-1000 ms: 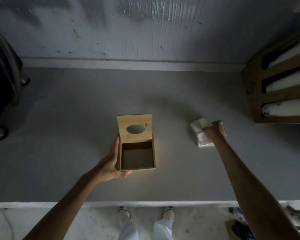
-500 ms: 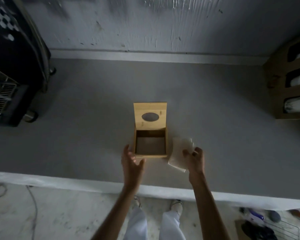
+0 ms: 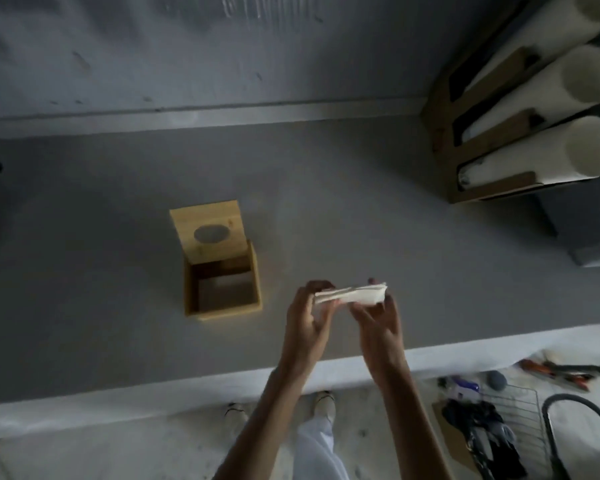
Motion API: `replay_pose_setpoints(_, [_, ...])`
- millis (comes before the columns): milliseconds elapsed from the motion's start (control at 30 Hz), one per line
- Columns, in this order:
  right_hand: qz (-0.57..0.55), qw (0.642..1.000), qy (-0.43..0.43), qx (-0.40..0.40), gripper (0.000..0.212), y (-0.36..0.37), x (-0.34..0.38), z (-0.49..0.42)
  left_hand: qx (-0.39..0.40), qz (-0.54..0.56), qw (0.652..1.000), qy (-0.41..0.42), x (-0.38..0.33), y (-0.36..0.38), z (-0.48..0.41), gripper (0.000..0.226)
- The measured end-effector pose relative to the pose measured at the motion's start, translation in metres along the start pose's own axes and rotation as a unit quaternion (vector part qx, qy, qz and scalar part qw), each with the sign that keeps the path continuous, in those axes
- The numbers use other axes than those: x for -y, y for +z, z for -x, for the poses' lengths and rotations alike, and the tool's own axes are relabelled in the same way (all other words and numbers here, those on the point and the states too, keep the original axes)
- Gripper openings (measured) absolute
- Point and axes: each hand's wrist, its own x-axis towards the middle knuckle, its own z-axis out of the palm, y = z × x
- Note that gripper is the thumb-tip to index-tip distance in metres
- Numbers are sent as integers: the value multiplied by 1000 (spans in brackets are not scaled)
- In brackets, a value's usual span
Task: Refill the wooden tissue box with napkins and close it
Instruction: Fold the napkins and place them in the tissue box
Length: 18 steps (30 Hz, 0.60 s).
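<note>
Both hands hold a small stack of white napkins (image 3: pixel 352 295) up in the air. The left hand (image 3: pixel 307 320) pinches the left end of the stack with its fingers closed on it. The right hand (image 3: pixel 378 323) cups the right end, with its fingers wrapped around the napkins. The stack lies flat and sideways between the two hands, above the gray table (image 3: pixel 118 323).

The wooden tissue box (image 3: pixel 222 282) stands on the table, to the left of the hands and a little farther back. It is not touching them. Its lid (image 3: pixel 210 233) is open and stands up at the back, with an oval hole in it. The inside of the box looks empty.

A wooden rack (image 3: pixel 492 133) with big white rolls sits in the far right corner.
</note>
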Motion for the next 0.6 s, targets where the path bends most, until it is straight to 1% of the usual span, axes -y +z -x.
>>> replay_pose_setpoints(67, [69, 995, -75, 24, 53, -19, 17, -17, 65, -46, 994, 74, -8, 3, -20, 12])
replay_pose_setpoints(100, [115, 988, -100, 34, 52, -24, 20, -26, 95, -53, 990, 86, -10, 4, -25, 13])
replay_pose_setpoints(133, [164, 978, -121, 37, 51, -29, 17, -34, 118, -51, 989, 77, -8, 7, -27, 17])
replay_pose_setpoints(167, [206, 968, -139, 44, 51, -31, 11, -39, 135, -43, 989, 52, -1, 8, -26, 23])
replay_pose_setpoints(267, [244, 961, -103, 74, 64, -36, -14, -39, 152, -27, 988, -28, 32, 13, -10, 46])
replay_pose_setpoints(333, [278, 954, -82, 73, 70, -39, -33, -31, 145, -23, 987, -67, 48, 16, 0, 54])
replay_pose_setpoints(433, [282, 953, -88, 72, 69, -35, -39, -25, 148, -43, 986, -64, 51, 20, 4, 74])
replay_pose_setpoints(467, [276, 954, -94, 74, 69, -33, -38, -25, 144, -49, 987, -56, 49, 21, 3, 76])
replay_pose_setpoints(533, [270, 954, -111, 63, 67, -32, -35, -27, 128, -58, 989, -40, 45, 23, -1, 67])
replay_pose_setpoints(600, [281, 950, -129, 51, 65, -36, -33, -28, 122, -71, 989, -36, 44, 24, -3, 44])
